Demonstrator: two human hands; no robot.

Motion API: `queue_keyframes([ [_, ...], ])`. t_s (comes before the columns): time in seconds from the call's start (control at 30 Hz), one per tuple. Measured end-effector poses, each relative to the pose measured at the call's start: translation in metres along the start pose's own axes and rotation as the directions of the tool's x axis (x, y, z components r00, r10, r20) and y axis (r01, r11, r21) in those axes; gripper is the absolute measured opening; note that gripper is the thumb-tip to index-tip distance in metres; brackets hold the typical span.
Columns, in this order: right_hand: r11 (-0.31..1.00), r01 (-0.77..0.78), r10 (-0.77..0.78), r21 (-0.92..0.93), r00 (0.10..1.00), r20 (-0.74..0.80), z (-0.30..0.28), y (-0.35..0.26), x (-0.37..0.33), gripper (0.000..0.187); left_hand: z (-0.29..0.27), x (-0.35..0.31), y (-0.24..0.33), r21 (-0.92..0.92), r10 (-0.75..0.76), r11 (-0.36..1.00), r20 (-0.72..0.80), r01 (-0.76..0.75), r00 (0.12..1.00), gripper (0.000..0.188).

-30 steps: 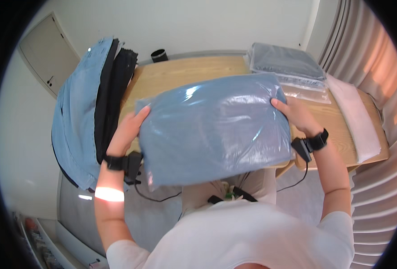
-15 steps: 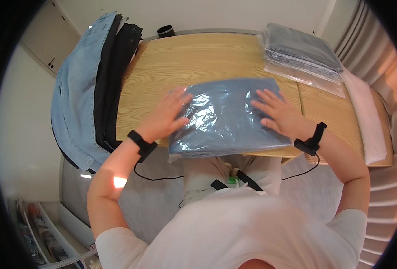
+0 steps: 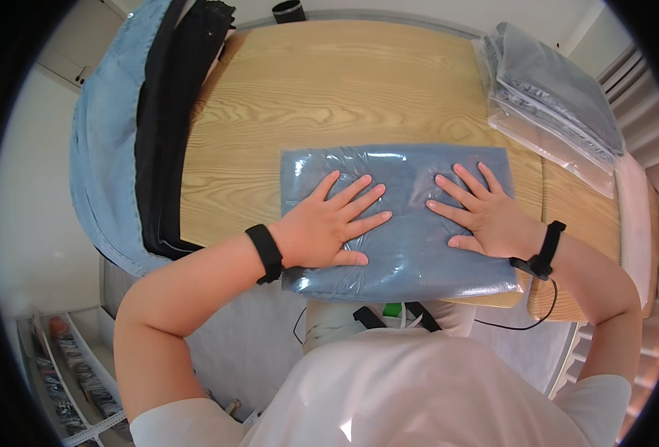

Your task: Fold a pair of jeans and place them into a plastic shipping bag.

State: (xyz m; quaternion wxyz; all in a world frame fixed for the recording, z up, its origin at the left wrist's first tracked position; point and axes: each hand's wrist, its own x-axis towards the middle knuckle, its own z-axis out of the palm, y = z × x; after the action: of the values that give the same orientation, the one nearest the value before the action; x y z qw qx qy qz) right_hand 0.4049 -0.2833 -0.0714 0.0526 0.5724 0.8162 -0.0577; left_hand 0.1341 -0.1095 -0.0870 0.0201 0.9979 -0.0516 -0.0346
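A folded blue garment in a clear plastic bag lies flat at the near edge of the wooden table, its front part reaching past that edge. My left hand rests on the left half of the bag, palm down, fingers spread. On the right half lies my right hand, also flat with fingers apart. Both hands touch the plastic and grip nothing. Creases and bright reflections run over the bag's surface, mostly around the left hand and along the edges.
Blue and black denim garments hang over the table's left side. At the far right sits a stack of bagged grey garments, with a pale cloth nearer me. A black cup stands behind the table; a bin of packets is lower left.
My hands have come down flat onto the bag, the left one moving inward from its left edge. The bag lies flatter and squarer. The whole view has shifted slightly.
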Motion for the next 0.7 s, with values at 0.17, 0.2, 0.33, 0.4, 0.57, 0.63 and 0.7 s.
queue_keyframes([
  [0.17,0.998,-0.035,0.036,0.045,0.999,-0.012,0.008,0.004,0.002,0.059,0.002,0.006,-0.001,-0.044,-0.031,0.999,0.019,0.032,0.999,0.07],
  [0.2,0.999,-0.034,0.035,0.04,0.999,-0.028,0.01,0.004,0.001,0.059,0.002,0.007,-0.001,-0.051,-0.025,0.998,0.024,0.026,0.999,0.07],
  [0.33,0.999,-0.005,0.007,0.035,0.998,-0.055,0.011,0.005,0.002,0.059,0.004,0.005,0.002,-0.041,-0.05,0.998,0.012,0.051,0.999,0.07],
  [0.4,1.0,-0.01,0.011,0.016,0.998,-0.057,0.013,0.007,0.001,0.059,0.004,0.006,0.002,-0.012,-0.043,0.999,-0.011,0.043,0.999,0.071],
  [0.57,0.998,0.029,-0.033,-0.054,0.996,-0.083,0.006,0.011,-0.001,0.058,0.002,0.008,0.002,0.076,-0.014,0.997,-0.017,0.015,1.0,0.071],
  [0.63,0.995,0.07,-0.077,-0.066,0.991,-0.111,-0.005,0.001,-0.005,0.057,-0.001,0.003,0.002,0.102,0.0,0.995,-0.013,0.001,1.0,0.071],
  [0.7,0.993,-0.087,0.091,0.08,0.994,-0.055,-0.017,-0.022,-0.009,0.056,-0.021,0.003,0.013,0.078,-0.061,0.995,0.093,0.054,0.994,0.07],
])
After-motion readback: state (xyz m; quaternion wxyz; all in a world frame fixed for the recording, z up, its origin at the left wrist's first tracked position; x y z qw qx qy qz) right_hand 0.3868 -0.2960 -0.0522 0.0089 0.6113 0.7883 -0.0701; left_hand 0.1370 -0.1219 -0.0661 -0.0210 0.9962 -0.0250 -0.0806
